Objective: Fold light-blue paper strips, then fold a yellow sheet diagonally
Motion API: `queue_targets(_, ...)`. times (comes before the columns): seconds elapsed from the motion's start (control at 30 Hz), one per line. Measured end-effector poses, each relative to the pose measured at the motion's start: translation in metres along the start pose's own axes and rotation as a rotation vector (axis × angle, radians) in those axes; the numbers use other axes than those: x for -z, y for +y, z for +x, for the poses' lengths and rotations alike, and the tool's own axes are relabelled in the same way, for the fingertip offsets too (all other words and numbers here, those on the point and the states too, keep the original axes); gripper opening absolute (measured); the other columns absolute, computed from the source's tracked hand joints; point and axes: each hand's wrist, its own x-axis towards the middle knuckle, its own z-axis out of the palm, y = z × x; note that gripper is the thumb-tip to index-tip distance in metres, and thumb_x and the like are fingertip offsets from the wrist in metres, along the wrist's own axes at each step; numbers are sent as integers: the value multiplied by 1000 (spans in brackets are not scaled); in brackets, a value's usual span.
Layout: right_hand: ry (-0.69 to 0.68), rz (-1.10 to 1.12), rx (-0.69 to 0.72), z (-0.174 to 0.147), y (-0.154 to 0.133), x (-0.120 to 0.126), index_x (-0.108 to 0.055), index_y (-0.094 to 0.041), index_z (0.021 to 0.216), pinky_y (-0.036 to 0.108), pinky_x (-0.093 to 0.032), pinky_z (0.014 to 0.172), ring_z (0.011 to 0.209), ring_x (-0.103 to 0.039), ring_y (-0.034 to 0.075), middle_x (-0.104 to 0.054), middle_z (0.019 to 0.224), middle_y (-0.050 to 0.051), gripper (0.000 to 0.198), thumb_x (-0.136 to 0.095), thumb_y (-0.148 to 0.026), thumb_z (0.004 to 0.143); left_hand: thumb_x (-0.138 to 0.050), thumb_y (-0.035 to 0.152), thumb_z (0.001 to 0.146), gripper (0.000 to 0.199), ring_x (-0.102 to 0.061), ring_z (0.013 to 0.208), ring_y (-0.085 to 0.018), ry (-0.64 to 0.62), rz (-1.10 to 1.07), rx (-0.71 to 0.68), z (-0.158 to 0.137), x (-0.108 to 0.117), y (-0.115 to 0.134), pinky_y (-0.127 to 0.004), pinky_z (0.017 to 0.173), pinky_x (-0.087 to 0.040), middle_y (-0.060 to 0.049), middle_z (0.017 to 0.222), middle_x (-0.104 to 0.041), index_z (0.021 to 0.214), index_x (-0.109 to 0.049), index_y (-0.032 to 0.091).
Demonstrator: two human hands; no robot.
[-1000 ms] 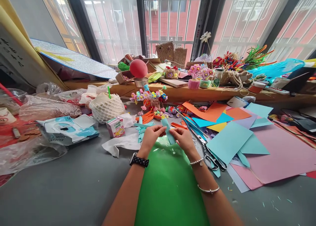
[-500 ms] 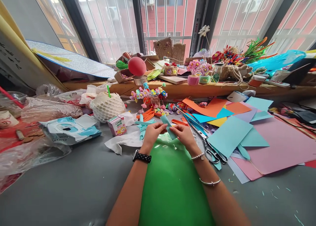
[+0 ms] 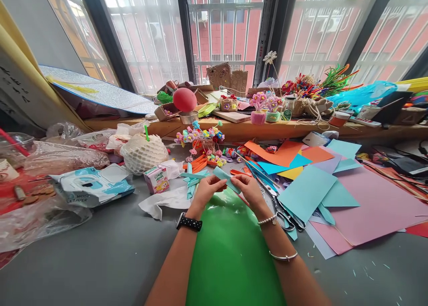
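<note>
A small strip of light blue paper (image 3: 226, 180) is pinched between both hands above the green mat (image 3: 236, 252). My left hand (image 3: 207, 190) grips its left side with thumb and fingers, and my right hand (image 3: 248, 188) grips the right side. Just left of my left hand lies a pile of cut light blue strips (image 3: 194, 181), with orange strips (image 3: 195, 163) behind it. Scissors (image 3: 284, 219) rest on the table to the right of my right hand. Beyond the hands stand small colourful flowers (image 3: 200, 139).
Light blue sheets (image 3: 307, 192) and a large pink sheet (image 3: 384, 208) cover the right side. A wet-wipe pack (image 3: 92, 185), a small drink box (image 3: 157, 180) and a foam-netted fruit (image 3: 143, 154) stand left. A wooden ledge (image 3: 133, 128) with crafts runs behind.
The blue strip has turned from steep to a flatter slant between my fingers. The whole view has tilted slightly upward, so things sit a little lower.
</note>
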Motion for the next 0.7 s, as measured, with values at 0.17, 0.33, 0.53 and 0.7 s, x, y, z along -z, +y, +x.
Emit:
queue_targets(0.17, -78, 37, -2, -3, -4, 0, -61, -15, 70, 23, -37, 52, 55, -50, 11, -60, 63, 1, 24, -60, -37, 60, -69, 33, 51, 28, -58, 67, -14, 41, -138, 20, -4, -3, 4, -26, 66, -47, -5, 72, -64, 69, -63, 12)
queue_targets(0.33, -109, 7, 28, -6, -8, -6, -62, -16, 69, 24, -40, 57, 60, -53, 12, -62, 67, 2, 23, -58, -37, 61, -71, 32, 47, 30, -59, 70, -17, 104, -190, 68, -7, -8, 5, -24, 64, -46, -7, 70, -65, 67, -64, 10)
queue_targets(0.53, -90, -31, -2, -4, -4, -5, -63, -15, 70, 24, -40, 57, 59, -53, 12, -61, 67, 2, 21, -59, -34, 61, -72, 32, 45, 26, -57, 57, -14, 202, -173, 19, -2, -9, -1, -24, 57, -45, -2, 57, -62, 58, -63, 12)
queue_targets(0.7, -76, 4, -44, 0, 3, -2, -62, -14, 66, 24, -41, 55, 53, -52, 11, -59, 57, 1, 20, -61, -32, 59, -73, 27, 43, 25, -56, 57, -11, 313, -316, -3, 1, -6, 1, -25, 63, -45, 1, 57, -61, 57, -61, 12)
